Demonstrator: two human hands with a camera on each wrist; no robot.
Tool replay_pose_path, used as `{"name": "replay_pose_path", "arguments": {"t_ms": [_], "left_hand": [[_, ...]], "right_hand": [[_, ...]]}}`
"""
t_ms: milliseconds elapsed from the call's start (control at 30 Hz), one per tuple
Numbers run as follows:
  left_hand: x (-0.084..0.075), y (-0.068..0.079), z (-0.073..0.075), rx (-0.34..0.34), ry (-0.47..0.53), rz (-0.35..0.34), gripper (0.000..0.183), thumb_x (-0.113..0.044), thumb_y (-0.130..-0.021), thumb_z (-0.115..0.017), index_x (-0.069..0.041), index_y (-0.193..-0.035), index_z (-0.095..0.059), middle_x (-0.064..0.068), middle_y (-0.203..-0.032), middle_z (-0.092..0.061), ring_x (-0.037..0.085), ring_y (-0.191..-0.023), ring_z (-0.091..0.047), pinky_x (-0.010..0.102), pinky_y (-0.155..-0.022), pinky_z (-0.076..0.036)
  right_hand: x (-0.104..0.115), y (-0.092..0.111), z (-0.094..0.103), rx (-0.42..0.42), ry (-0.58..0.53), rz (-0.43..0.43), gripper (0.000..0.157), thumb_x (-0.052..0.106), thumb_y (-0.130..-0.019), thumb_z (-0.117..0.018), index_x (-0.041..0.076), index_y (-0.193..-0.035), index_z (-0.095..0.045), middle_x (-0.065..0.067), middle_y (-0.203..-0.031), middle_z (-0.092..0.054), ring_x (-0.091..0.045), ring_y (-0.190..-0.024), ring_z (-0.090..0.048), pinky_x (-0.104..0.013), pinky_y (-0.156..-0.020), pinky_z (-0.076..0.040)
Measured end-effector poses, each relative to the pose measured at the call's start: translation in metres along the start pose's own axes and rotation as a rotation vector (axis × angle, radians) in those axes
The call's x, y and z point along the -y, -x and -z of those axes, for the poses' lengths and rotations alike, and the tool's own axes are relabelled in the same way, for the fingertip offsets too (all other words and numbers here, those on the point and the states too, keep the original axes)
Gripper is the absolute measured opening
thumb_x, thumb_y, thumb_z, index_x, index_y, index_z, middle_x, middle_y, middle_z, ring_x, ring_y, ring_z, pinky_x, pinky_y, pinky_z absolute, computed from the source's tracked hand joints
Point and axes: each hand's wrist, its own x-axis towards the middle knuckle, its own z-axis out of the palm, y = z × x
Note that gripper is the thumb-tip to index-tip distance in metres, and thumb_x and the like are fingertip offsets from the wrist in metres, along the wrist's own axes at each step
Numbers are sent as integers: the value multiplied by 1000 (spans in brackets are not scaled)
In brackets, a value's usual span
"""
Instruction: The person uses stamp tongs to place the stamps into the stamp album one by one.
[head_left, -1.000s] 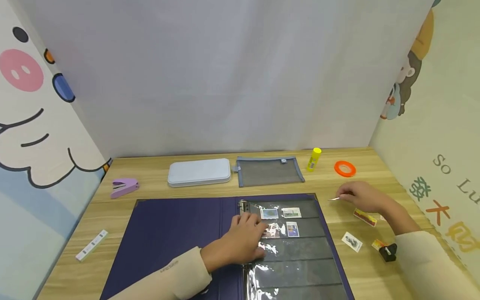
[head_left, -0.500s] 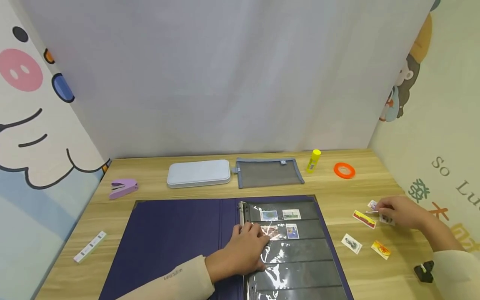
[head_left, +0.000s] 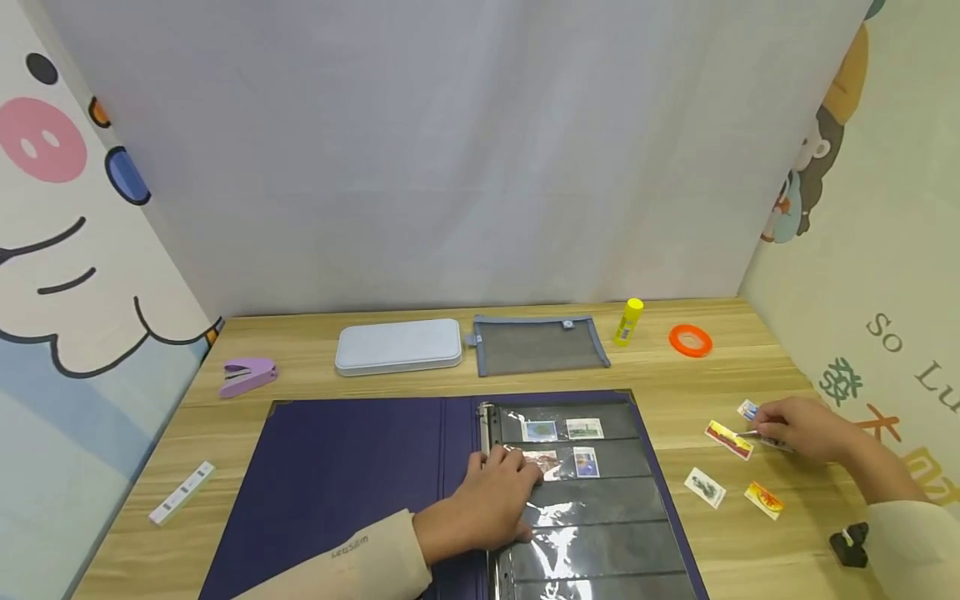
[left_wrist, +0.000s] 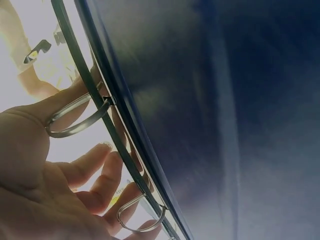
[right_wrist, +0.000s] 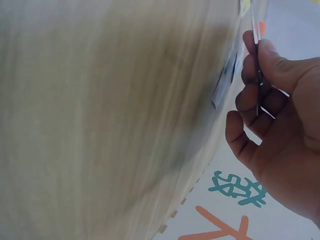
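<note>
My left hand (head_left: 487,504) rests on the black stock page (head_left: 600,542) of an open navy stamp album (head_left: 352,467), fingers spread near the metal rings (left_wrist: 82,117). Four-sided stamps, such as a blue one (head_left: 539,431) and a purple one (head_left: 586,462), sit in the page's upper strips. At the right, my right hand (head_left: 806,427) pinches thin metal tweezers (right_wrist: 259,75) between thumb and fingers. The tweezers' tip is right at the edge of a red-and-yellow stamp (head_left: 727,439). A dark-printed stamp (right_wrist: 225,82) lies partly hidden under this hand, and another small stamp (head_left: 746,409) lies just beyond it.
A grey stamp (head_left: 705,487), an orange-yellow stamp (head_left: 764,500) and a small black object (head_left: 850,544) lie at the right. Along the back are a stapler (head_left: 248,377), white case (head_left: 398,346), mesh pouch (head_left: 540,344), glue stick (head_left: 628,322) and orange tape roll (head_left: 690,340). A white strip (head_left: 182,493) lies left.
My right hand has moved right and toward me with the tweezers, from bare table to the loose stamps; lately their tip shifted to the red-and-yellow stamp. My left hand stays on the page.
</note>
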Motion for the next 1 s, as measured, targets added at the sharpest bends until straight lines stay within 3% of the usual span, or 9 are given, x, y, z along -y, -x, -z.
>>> {"name": "replay_pose_path", "arguments": {"t_ms": [167, 433, 733, 900, 1000], "left_hand": [[2, -1, 0, -3, 18, -1, 58, -42, -68, -83, -24, -116, -58, -1, -112, -57, 22, -112, -47, 47, -89, -39], [1, -6, 1, -5, -14, -8, 62, -44, -65, -84, -25, -117, -58, -1, -111, -57, 22, -111, -47, 43, -88, -37], [1, -6, 1, -9, -39, 1, 63, -45, -61, -85, -22, -113, -58, 0, -108, -58, 24, -108, -48, 41, -86, -37], [1, -5, -2, -24, -36, 1, 62, -45, -60, -86, -22, -110, -58, 0, -105, -58, 24, -105, -48, 39, -84, -37], [0, -4, -3, -30, -39, 1, 60, -45, -60, -86, -23, -108, -58, 0, -104, -57, 23, -104, -48, 39, -83, -36]], "right_hand": [[14, -7, 5, -59, 26, 38, 12, 14, -96, -55, 15, -89, -65, 7, -73, -56, 1, -61, -39, -22, -57, -35], [67, -35, -3, -125, 6, 207, 9, 12, -91, -61, 17, -87, -67, 8, -78, -64, 3, -69, -44, -22, -63, -41], [142, -73, -28, -22, 23, 428, 12, 13, -91, -62, 22, -85, -67, 13, -84, -65, 2, -76, -52, -24, -70, -46], [179, -82, -43, 38, 37, 548, 12, 11, -89, -63, 19, -81, -67, 13, -79, -62, 2, -74, -51, -24, -70, -46], [194, -82, -51, 96, 44, 566, 12, 11, -89, -63, 19, -80, -67, 14, -76, -59, 3, -71, -49, -21, -67, -45]]}}
